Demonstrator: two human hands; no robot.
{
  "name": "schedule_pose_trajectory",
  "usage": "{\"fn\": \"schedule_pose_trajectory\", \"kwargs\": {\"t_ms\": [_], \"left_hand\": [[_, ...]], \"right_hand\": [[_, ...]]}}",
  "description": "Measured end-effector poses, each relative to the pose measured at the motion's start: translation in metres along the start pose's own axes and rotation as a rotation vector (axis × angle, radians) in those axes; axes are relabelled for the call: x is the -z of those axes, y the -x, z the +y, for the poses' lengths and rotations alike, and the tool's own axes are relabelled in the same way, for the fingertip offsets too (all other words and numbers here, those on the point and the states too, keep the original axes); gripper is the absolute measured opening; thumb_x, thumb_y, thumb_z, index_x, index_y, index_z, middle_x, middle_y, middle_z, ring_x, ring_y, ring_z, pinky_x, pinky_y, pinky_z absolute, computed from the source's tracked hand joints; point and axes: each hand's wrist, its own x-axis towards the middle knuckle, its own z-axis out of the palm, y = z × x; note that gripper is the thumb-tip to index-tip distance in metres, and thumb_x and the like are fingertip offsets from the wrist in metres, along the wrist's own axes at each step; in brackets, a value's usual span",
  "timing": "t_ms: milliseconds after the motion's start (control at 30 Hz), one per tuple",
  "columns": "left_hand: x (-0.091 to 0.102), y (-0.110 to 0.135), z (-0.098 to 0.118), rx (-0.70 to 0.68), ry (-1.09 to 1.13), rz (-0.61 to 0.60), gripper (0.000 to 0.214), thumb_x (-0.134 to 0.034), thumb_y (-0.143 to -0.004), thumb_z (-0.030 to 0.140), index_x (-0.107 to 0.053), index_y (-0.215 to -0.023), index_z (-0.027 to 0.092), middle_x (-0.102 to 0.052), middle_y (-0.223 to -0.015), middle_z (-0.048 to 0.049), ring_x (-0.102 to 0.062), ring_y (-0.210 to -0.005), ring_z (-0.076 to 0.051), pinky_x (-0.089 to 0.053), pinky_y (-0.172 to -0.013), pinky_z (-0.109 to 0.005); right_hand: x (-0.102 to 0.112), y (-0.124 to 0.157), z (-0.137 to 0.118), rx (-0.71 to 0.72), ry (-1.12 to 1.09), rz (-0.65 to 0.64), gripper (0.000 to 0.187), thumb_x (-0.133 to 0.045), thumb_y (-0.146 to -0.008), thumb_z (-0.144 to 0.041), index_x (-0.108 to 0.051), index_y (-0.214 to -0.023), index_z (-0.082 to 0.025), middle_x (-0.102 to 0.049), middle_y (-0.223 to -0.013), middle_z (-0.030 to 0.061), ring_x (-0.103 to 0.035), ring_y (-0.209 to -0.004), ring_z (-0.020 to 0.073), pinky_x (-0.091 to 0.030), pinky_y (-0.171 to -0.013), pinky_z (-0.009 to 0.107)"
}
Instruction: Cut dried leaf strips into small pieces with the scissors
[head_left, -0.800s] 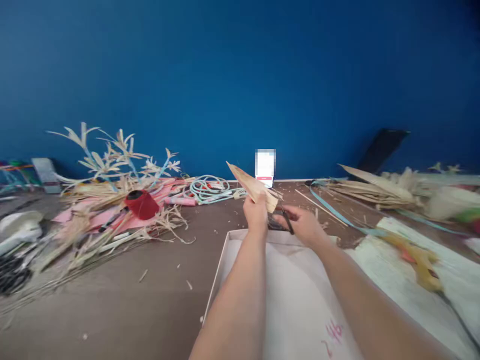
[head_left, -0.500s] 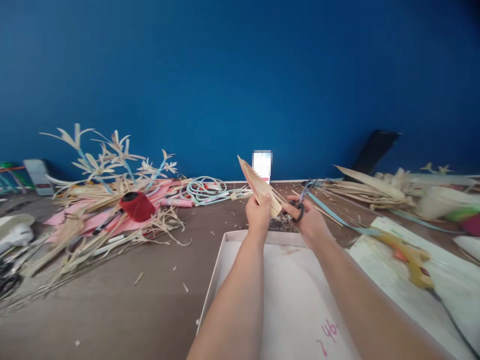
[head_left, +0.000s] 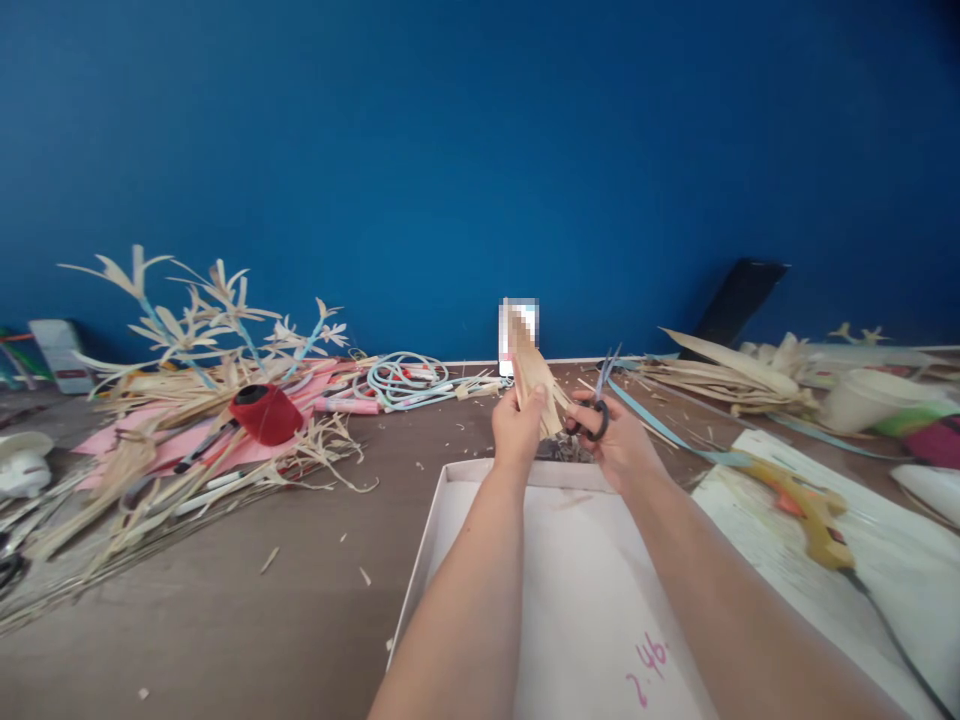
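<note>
My left hand [head_left: 519, 428] is closed on a pale, dry piece of corn husk [head_left: 536, 385], its thumb on the near side. The husk stands nearly upright with its tip leaning left, and thin strips fray from its right edge. Scissors [head_left: 602, 412] with black handles are in my right hand [head_left: 624, 445], fingers in and around the loops. Their blades point up, slightly apart, to the right of the husk and not touching it. The fingertips of my right hand come close to the husk's right edge. Both hands are above the far rim of a shallow white box [head_left: 577, 590].
A yellow glue gun [head_left: 821, 515] with a cord lies on white sheets at right. Husk flowers [head_left: 187, 320], a red thread spool [head_left: 266, 413] and husk strips crowd the left. Coiled pale-blue cord [head_left: 405, 380] and a phone [head_left: 506, 367] are by the blue wall.
The husk has turned from a strong leftward slant to more upright. The scissors' blades have swung to point more upward and show more clearly. The whole view has shifted slightly.
</note>
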Motion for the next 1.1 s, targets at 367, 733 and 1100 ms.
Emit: {"fn": "schedule_pose_trajectory", "kwargs": {"t_ms": [367,733,1100], "left_hand": [[0.001,-0.006,0.000,0.101,0.224,0.086,0.040,-0.070,-0.057,0.038,-0.066,-0.086,0.010,-0.061,-0.065,-0.0038,-0.054,-0.057,-0.012,-0.043,-0.056,-0.024],[0.006,-0.011,-0.004,0.116,0.170,0.164,0.041,-0.068,-0.058,0.040,-0.066,-0.086,0.011,-0.061,-0.066,-0.0036,-0.055,-0.058,-0.013,-0.043,-0.056,-0.024],[0.007,-0.010,-0.001,0.227,0.258,-0.028,0.042,-0.068,-0.058,0.036,-0.063,-0.091,0.011,-0.063,-0.072,-0.0071,-0.058,-0.059,-0.015,-0.046,-0.058,-0.028]], "right_hand": [[0.002,0.000,0.002,-0.053,0.003,-0.095,0.035,-0.073,-0.060,-0.031,-0.061,-0.091,-0.018,-0.057,-0.059,-0.0008,-0.052,-0.057,0.0103,-0.031,-0.039,0.015],[0.000,0.000,0.002,-0.049,0.036,-0.062,0.042,-0.075,-0.056,-0.033,-0.061,-0.093,-0.017,-0.058,-0.061,-0.0005,-0.052,-0.056,0.0108,-0.032,-0.039,0.017],[0.000,0.002,0.002,0.006,0.144,-0.062,0.041,-0.071,-0.061,-0.040,-0.062,-0.095,-0.018,-0.062,-0.065,0.0019,-0.056,-0.059,0.0129,-0.036,-0.044,0.019]]}}
